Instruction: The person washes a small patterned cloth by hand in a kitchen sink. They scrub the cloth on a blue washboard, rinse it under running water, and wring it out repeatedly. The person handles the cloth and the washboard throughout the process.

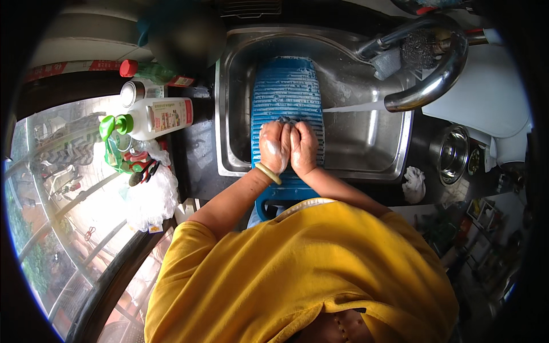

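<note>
A blue plastic washboard (286, 81) with soap suds on its ridges leans in the stainless steel sink (347, 150), its handle end towards my body. My left hand (274, 145), lathered with foam and wearing a pale bangle (268, 173) at the wrist, presses on the board. Against it, side by side, is my right hand (305, 145). Both are curled over a small dark wet bundle (288, 120), likely cloth, that shows only at the fingertips. Water (354, 107) runs from the curved metal faucet (422, 88) towards the board.
Left of the sink stand a white pump bottle (161, 116), a jar (134, 94) and a green bottle with a red cap (150, 70). Scissors (146, 169) and plastic bags (150, 199) are by the window. On the right are a crumpled white cloth (414, 184) and a metal bowl (453, 154).
</note>
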Demonstrator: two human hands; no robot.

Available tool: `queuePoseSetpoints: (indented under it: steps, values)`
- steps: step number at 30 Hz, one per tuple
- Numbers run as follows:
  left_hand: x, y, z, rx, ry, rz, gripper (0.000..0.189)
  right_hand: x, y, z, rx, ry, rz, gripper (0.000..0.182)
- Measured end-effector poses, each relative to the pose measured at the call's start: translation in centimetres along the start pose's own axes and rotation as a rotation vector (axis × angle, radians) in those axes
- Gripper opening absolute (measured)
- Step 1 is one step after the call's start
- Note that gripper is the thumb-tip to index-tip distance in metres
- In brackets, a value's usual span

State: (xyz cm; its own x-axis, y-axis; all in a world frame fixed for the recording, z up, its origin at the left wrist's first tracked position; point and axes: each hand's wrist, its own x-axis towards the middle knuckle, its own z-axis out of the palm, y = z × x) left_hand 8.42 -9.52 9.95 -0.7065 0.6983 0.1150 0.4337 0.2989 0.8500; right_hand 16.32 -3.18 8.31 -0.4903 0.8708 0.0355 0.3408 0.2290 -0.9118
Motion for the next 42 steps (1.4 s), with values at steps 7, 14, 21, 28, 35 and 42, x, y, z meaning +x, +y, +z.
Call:
queuePoseSetpoints:
  steps: [7,14,21,28,35,42]
  values:
    - [8.8,-6.6,3.0,0.436,0.033,-0.138,0.018,9.2,3.4,5.5,-0.391,-0.037,-0.096,0.017]
    - [-0.9,-1.3,-1.0,0.149,-0.100,0.012,0.011,0.0,0.1,-0.3,-0.080,-0.090,-0.105,0.016]
    - [7.6,-6.2,2.6,0.173,-0.026,-0.207,0.027,8.3,3.0,5.9,-0.321,-0.084,0.088,0.018]
    - [1.4,-2.2,-0.8,0.245,-0.002,0.312,0.013,2.1,0.3,0.6,-0.085,-0.163,-0.021,0.017]
    - [5.0,-5.3,1.3,0.199,-0.058,0.030,0.019,6.2,3.0,4.7,-0.230,-0.164,0.075,0.023]
    - [3.5,-4.6,-0.2,0.347,-0.108,0.238,0.013,4.9,0.8,2.5,-0.107,-0.131,-0.034,0.026]
